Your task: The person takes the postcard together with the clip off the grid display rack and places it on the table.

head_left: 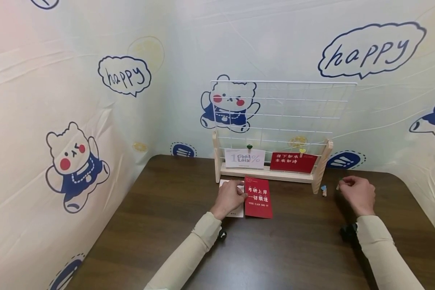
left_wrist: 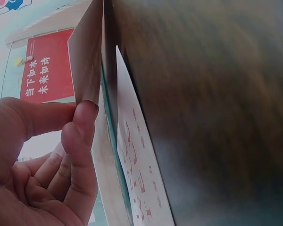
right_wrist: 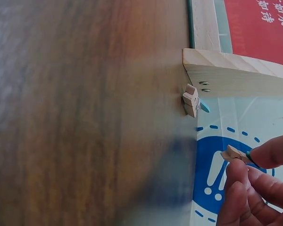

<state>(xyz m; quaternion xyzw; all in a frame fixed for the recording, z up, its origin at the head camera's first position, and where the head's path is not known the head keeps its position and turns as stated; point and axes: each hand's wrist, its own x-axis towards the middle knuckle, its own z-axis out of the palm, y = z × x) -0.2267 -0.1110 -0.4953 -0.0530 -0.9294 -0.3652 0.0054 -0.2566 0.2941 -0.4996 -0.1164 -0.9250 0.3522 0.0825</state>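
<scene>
My left hand (head_left: 230, 197) on worktop (head_left: 166, 225), thumb and fingers (left_wrist: 80, 127) pinching edge of card (left_wrist: 85, 56), lifting it beside red card (head_left: 258, 197); rack (head_left: 272, 173) behind; blue peg (head_left: 324, 190) lying by rack foot; my right hand (head_left: 357, 193) just right, fingertips pinching small peg (right_wrist: 233, 154)

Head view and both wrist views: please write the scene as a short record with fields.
left hand: pinches the edge of a red card on the table
right hand: pinches a small wooden clip
second clip: lies on the table by the rack foot
grid rack: two cards clipped on, white card and red hung card
</scene>
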